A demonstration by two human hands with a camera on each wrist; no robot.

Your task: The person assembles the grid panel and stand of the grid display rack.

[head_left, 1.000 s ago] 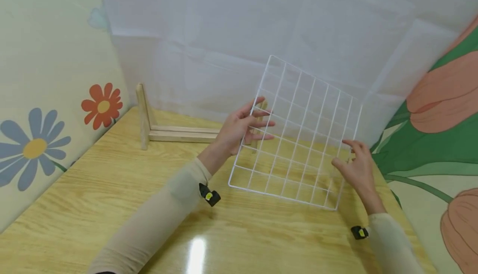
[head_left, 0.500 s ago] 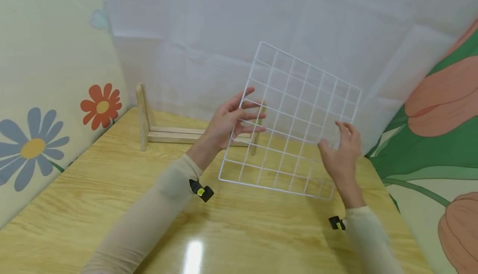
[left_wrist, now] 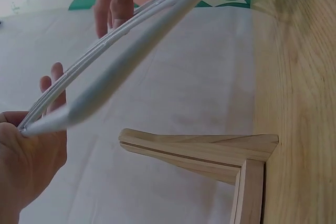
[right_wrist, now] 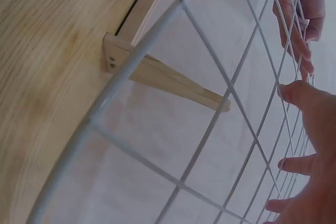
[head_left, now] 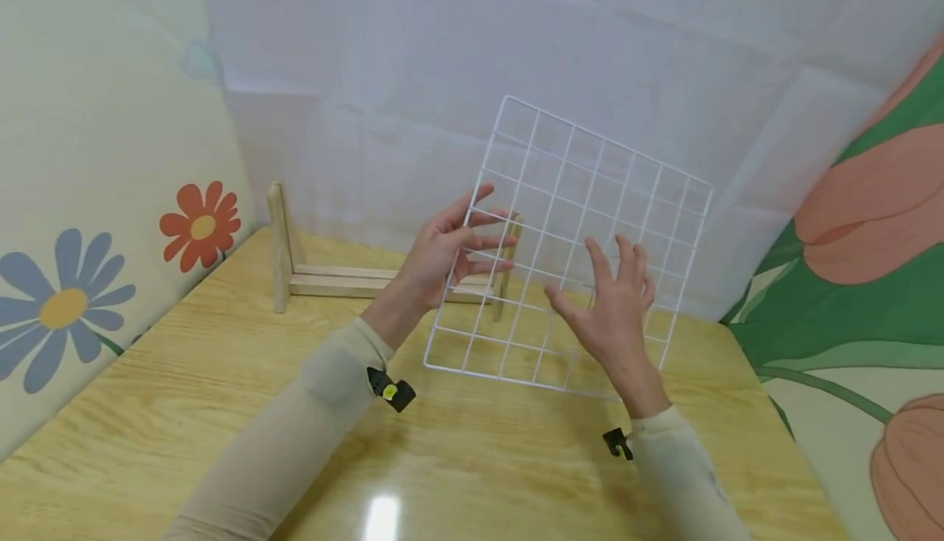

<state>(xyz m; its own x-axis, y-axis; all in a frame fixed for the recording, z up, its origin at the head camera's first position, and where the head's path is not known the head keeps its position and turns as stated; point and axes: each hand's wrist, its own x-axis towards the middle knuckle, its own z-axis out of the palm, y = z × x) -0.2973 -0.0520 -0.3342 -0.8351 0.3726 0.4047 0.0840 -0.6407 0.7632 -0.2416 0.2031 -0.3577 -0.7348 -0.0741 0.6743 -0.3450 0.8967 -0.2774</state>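
A white wire grid panel is held up in the air, tilted, above the table. My left hand grips its left edge, thumb in front and fingers reaching behind the wires. My right hand is at the front of the panel, right of its middle, with fingers spread. In the right wrist view, the right fingertips are at the wires of the grid; whether they press on it I cannot tell. The left wrist view shows the panel nearly edge-on, its near rim blurred.
Behind the panel a wooden stand, with two uprights joined by a low grooved crossbar, is on the wood-grain table. White cloth hangs at the back. Flower-patterned walls flank the table.
My right hand has left the panel's right edge and moved left across its front, fingers spreading. The left hand has carried the panel slightly left, keeping its grip.
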